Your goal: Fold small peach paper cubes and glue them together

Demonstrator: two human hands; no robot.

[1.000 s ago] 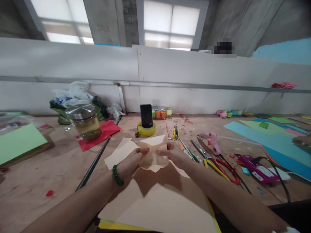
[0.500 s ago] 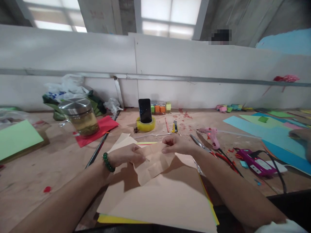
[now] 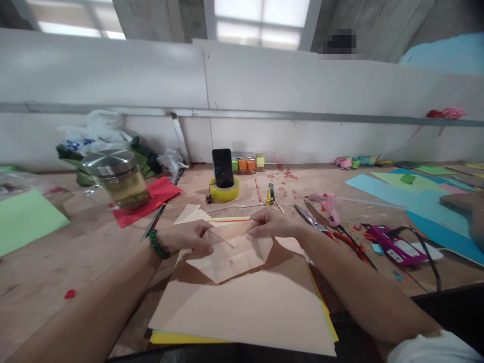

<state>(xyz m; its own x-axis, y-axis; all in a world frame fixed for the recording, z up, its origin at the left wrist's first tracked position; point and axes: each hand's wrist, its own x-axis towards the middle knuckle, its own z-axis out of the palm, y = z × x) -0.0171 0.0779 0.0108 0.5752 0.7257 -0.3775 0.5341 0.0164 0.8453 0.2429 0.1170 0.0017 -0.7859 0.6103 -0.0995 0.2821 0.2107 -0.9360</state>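
Observation:
A creased sheet of peach paper [image 3: 232,264] is held up between both hands, above a stack of peach paper [image 3: 242,312] with yellow sheets showing beneath. My left hand [image 3: 191,238], with a green bead bracelet on its wrist, pinches the creased sheet's left side. The sheet's far right edge is gripped by my right hand [image 3: 270,224], thumb against fingers. Crossing fold lines show on the sheet, and a small flap stands up near its middle. Beyond the left hand lies a loose piece of peach paper [image 3: 188,212].
A glass mug of tea [image 3: 130,186] stands on red paper at left. A phone [image 3: 223,169] leans in a yellow tape roll. Scissors [image 3: 312,218], a pink glue gun [image 3: 329,207] and a purple power strip [image 3: 395,244] lie at right. Another person's hand [image 3: 463,209] rests on blue paper.
My left hand has moved left, drawing the left part of the creased sheet outward so that it spreads wider. The right hand keeps its grip. The view has shifted slightly.

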